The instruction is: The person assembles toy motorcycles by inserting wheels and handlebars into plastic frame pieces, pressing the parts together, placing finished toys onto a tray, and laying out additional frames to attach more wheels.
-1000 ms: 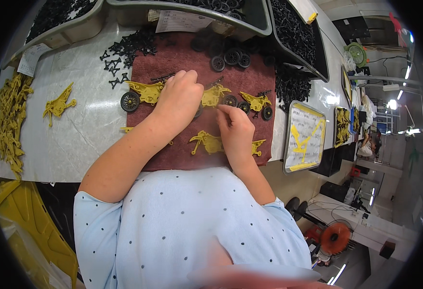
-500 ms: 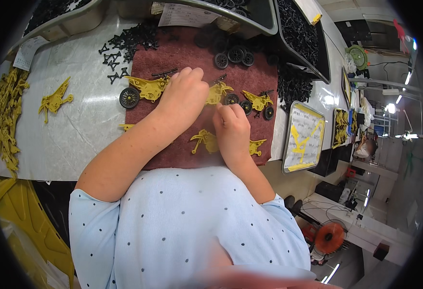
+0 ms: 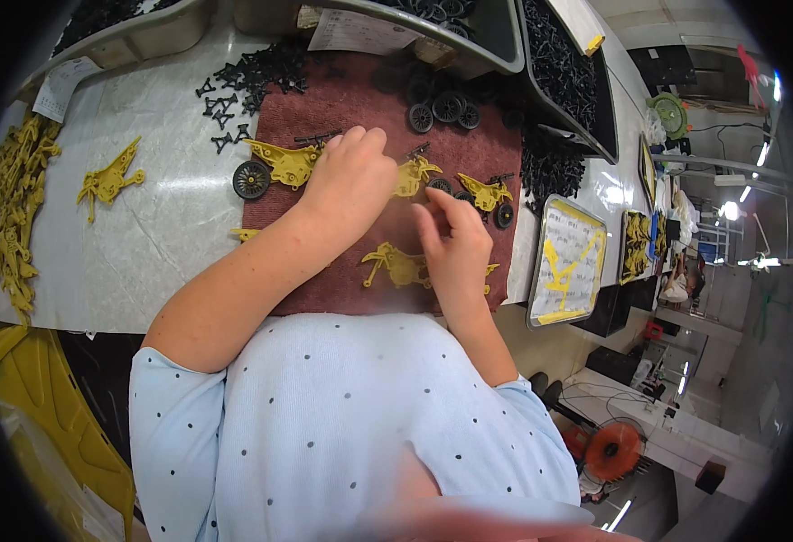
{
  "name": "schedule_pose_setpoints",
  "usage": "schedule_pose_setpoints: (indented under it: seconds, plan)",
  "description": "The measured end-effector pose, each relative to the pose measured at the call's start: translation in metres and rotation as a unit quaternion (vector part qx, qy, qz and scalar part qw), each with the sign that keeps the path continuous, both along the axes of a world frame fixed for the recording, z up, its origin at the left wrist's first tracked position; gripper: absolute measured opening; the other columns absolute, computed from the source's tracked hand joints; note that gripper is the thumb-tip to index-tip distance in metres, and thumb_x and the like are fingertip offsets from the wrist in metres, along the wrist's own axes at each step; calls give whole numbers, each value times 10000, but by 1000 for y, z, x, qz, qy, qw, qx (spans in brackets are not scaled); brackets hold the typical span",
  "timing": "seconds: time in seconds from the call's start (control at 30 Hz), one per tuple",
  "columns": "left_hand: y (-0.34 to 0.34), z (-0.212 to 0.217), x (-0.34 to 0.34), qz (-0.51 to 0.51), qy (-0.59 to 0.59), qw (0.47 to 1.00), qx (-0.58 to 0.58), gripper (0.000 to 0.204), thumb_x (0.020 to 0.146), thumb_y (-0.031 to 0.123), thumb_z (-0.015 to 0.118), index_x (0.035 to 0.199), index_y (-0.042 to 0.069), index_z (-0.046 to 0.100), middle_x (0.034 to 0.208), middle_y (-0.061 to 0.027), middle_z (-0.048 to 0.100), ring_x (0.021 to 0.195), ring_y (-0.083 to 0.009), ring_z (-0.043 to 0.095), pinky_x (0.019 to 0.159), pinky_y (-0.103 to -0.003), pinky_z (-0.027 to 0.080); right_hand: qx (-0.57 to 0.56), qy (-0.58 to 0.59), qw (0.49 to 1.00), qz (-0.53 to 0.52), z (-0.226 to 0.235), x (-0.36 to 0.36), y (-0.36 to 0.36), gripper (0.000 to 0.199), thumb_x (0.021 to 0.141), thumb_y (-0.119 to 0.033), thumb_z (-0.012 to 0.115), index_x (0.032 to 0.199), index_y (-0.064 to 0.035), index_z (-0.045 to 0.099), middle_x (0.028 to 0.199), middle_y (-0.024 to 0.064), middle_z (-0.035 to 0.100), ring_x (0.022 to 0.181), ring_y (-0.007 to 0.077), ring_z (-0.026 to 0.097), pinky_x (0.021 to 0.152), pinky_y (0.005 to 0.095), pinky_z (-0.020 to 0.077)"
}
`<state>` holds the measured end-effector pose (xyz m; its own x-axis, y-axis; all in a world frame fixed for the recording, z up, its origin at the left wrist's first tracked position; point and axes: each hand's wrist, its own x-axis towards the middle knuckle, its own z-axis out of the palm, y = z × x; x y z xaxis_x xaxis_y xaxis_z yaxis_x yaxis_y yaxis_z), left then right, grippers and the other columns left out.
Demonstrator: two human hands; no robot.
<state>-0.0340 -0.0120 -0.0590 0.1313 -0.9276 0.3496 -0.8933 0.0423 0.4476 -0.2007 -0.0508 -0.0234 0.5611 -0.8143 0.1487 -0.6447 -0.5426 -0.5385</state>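
Observation:
My left hand (image 3: 349, 179) rests curled on a yellow toy motorbike (image 3: 281, 164) with a black wheel, lying on the dark red mat (image 3: 342, 271). My right hand (image 3: 451, 244) has its fingers bent over a second yellow bike body (image 3: 416, 173) in the middle of the mat; whether it pinches a small part is hidden. Another yellow bike frame (image 3: 395, 266) lies just left of my right wrist. A finished bike with wheels (image 3: 489, 193) sits at the mat's right edge. Loose black wheels (image 3: 443, 108) lie at the far side.
Small black parts (image 3: 245, 83) are scattered at the mat's far left. A single yellow frame (image 3: 107, 181) and a heap of yellow frames (image 3: 13, 217) lie on the white table at left. Grey bins (image 3: 496, 45) of black parts line the back. A picture card (image 3: 566, 262) lies to the right.
My right hand has lifted from the lower yellow frame and moved up toward the middle bike. My left hand stays on the left bike.

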Motion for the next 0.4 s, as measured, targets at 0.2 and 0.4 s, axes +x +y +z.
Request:
schedule_pose_setpoints:
  seconds: [0.2,0.4]
  plan:
    - [9,50,5,10,456,888,55,311,957,221,565,1186,10,562,914,-68,564,870,-179,578,737,-314,493,-57,-94,993,46,13,8,-4,240,885,-138,656,1113,-64,643,936,112,632,799,249,631,700,342,503]
    - [42,60,24,-24,806,582,107,340,1004,266,495,1293,87,502,1050,-68,566,910,-172,564,834,-301,496,-15,-133,983,125,22,29,15,345,900,-103,628,1245,-102,617,1133,122,599,895,228,626,764,338,511]
